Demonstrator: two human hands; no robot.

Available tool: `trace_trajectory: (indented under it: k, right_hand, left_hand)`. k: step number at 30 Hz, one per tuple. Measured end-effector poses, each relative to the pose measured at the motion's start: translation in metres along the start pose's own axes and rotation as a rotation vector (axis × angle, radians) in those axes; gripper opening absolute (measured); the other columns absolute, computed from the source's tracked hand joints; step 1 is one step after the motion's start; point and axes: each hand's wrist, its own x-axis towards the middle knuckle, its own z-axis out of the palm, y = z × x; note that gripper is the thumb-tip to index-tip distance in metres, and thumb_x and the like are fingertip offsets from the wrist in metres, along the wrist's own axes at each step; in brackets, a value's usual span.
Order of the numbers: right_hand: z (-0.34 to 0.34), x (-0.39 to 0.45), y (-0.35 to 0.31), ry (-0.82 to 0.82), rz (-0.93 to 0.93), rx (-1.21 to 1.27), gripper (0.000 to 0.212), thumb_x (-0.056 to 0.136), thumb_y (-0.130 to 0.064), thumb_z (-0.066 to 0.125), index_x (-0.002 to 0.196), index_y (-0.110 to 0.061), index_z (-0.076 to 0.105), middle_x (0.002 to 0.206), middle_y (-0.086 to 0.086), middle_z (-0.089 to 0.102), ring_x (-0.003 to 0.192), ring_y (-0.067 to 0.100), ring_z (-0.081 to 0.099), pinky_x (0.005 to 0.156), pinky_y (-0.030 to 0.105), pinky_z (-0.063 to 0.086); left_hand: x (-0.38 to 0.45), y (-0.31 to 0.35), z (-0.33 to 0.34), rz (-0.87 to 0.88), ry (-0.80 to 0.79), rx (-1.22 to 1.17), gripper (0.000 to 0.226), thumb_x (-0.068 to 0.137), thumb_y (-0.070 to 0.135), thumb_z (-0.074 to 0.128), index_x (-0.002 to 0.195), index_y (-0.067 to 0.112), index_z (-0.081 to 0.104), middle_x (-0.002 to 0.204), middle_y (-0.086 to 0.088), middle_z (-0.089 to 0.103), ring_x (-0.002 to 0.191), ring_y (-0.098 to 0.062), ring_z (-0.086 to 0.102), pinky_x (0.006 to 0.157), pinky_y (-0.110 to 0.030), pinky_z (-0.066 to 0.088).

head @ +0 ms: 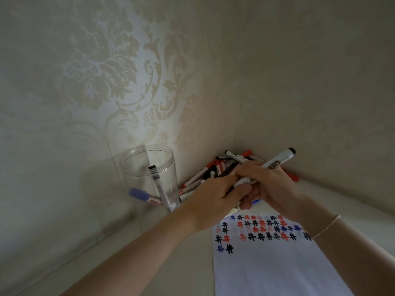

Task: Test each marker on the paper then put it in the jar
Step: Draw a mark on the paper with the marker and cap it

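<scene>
Both hands meet above the paper [267,263]: the right hand [271,184] grips a black-capped marker [275,163], the left hand [215,197] pinches its lower end, jar [149,167] to their left.

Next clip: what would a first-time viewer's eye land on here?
Probably the two hands meeting mid-frame: the right hand grips a white marker with a black cap, and the left hand closes on its lower end. Next, the paper at lower right, with rows of black, red and blue hash marks. Behind stand a clear jar holding a marker and a pile of markers in the corner.
</scene>
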Motion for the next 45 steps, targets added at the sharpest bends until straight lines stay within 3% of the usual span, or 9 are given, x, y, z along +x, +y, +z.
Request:
trace_trajectory:
  k: [5, 10, 19, 23, 28, 33, 37, 40, 45]
  right_hand:
    - [-0.011, -0.009, -0.002, 0.031, -0.004, 0.037, 0.027, 0.091, -0.005, 0.05, 0.07, 0.008, 0.06, 0.06, 0.026, 0.057, 0.041, 0.031, 0.056, 0.043, 0.031, 0.051]
    - [-0.027, -0.023, -0.005, 0.02, 0.014, 0.01, 0.031, 0.091, -0.004, 0.05, 0.065, 0.004, 0.065, 0.065, 0.032, 0.06, 0.045, 0.034, 0.059, 0.045, 0.034, 0.054]
    - [-0.032, -0.02, -0.002, 0.247, -0.105, -0.349, 0.029, 0.087, -0.01, 0.064, 0.065, 0.006, 0.057, 0.053, 0.017, 0.061, 0.033, 0.019, 0.044, 0.034, 0.02, 0.035]
    - [-0.025, -0.013, -0.005, 0.127, -0.102, -0.192, 0.024, 0.088, -0.001, 0.058, 0.065, 0.002, 0.055, 0.058, 0.022, 0.059, 0.041, 0.027, 0.048, 0.033, 0.022, 0.04]
    - [-0.023, -0.011, -0.008, 0.024, -0.103, -0.184, 0.031, 0.088, 0.001, 0.058, 0.057, -0.003, 0.054, 0.054, 0.018, 0.058, 0.037, 0.024, 0.049, 0.035, 0.022, 0.041]
    - [-0.031, -0.01, 0.002, 0.4, -0.124, -0.209, 0.028, 0.087, 0.001, 0.058, 0.06, -0.003, 0.05, 0.043, 0.003, 0.052, 0.031, 0.01, 0.042, 0.031, 0.018, 0.033]
    - [-0.052, -0.012, 0.011, 0.748, -0.14, -0.259, 0.028, 0.083, -0.002, 0.058, 0.058, -0.005, 0.048, 0.045, 0.008, 0.046, 0.031, 0.008, 0.037, 0.032, 0.017, 0.028]
    - [-0.058, -0.017, 0.023, 0.805, -0.099, -0.248, 0.031, 0.085, -0.007, 0.059, 0.056, -0.009, 0.049, 0.047, 0.011, 0.048, 0.034, 0.013, 0.037, 0.034, 0.02, 0.029]
    - [-0.057, -0.022, 0.035, 0.825, -0.049, -0.222, 0.028, 0.085, -0.01, 0.061, 0.058, -0.008, 0.052, 0.048, 0.01, 0.051, 0.036, 0.015, 0.038, 0.038, 0.023, 0.03]
  left_hand:
    - [0.009, 0.006, 0.01, -0.043, -0.034, -0.289, 0.029, 0.1, 0.026, 0.048, 0.077, 0.016, 0.063, 0.067, 0.005, 0.062, 0.063, -0.019, 0.054, 0.071, -0.042, 0.047]
    - [0.013, 0.018, 0.02, -0.069, -0.171, -0.349, 0.033, 0.102, 0.019, 0.041, 0.076, 0.005, 0.057, 0.047, 0.012, 0.051, 0.038, -0.001, 0.032, 0.042, -0.012, 0.026]
    - [0.018, 0.022, 0.022, -0.047, -0.169, -0.07, 0.027, 0.104, 0.024, 0.035, 0.093, 0.015, 0.059, 0.07, 0.014, 0.056, 0.058, 0.007, 0.052, 0.059, -0.007, 0.041]
    - [0.013, 0.015, 0.025, 0.071, -0.032, -0.065, 0.041, 0.104, 0.029, 0.032, 0.089, 0.019, 0.068, 0.089, 0.002, 0.068, 0.083, -0.013, 0.061, 0.082, -0.035, 0.047]
    - [0.005, 0.012, 0.028, 0.053, 0.004, -0.152, 0.034, 0.104, 0.019, 0.035, 0.087, 0.01, 0.064, 0.056, 0.03, 0.054, 0.053, 0.011, 0.048, 0.055, -0.004, 0.034]
    - [0.012, -0.015, 0.03, -0.12, -0.135, 0.065, 0.029, 0.096, 0.056, 0.031, 0.113, 0.035, 0.042, 0.085, -0.011, 0.061, 0.061, -0.018, 0.049, 0.063, -0.034, 0.045]
    - [0.021, -0.045, 0.045, 0.005, -0.07, 0.417, 0.029, 0.101, 0.023, 0.033, 0.128, 0.024, 0.044, 0.116, 0.002, 0.061, 0.102, -0.009, 0.055, 0.088, -0.033, 0.044]
    - [0.032, -0.054, 0.059, 0.108, -0.013, 0.594, 0.042, 0.099, 0.025, 0.045, 0.139, 0.027, 0.038, 0.128, 0.006, 0.059, 0.125, -0.011, 0.048, 0.109, -0.038, 0.032]
    - [0.045, -0.058, 0.076, 0.175, 0.031, 0.763, 0.039, 0.091, 0.029, 0.06, 0.129, 0.022, 0.057, 0.11, -0.007, 0.067, 0.109, -0.024, 0.056, 0.103, -0.042, 0.033]
